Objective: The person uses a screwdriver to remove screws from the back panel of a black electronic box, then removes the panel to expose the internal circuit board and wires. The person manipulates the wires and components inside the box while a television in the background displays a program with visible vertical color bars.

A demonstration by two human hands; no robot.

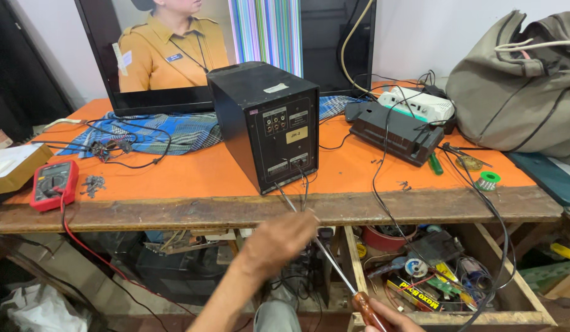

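- Nearest the camera, at the bottom edge, the right hand (388, 318) is only partly in view; its fingers wrap the orange-brown handle of a long screwdriver (334, 265).
- The screwdriver's thin metal shaft slants up and to the left, and its tip reaches the lower back panel of a black speaker box (263, 123).
- The left hand (279, 240) sits just in front of the worktop's edge, fingers curled narrowly around the shaft partway along it.
- Below the worktop, on the right, an open wooden drawer (512, 304) holds a clutter of tape rolls, tools and small packets.
- The worktop (174, 172) has an orange surface and a worn wooden front edge.
- The speaker box stands upright near the middle of the worktop, its back panel of sockets and labels turned toward the camera.
- At the left edge lies a red multimeter (53, 184) with a red lead hanging over the front; a small heap of screws (93, 183) lies just beside it.
- To the right lie a flat black device (398, 132), a white device (417, 103) behind it, and a green-rimmed spool of solder (486, 181).
- A grey-green cloth bag (518, 86) fills the far right.
- At the back, a flat television (223, 49) leans against the wall, part of its screen showing vertical coloured stripes, with a blue checked cloth (168, 132) at its foot.
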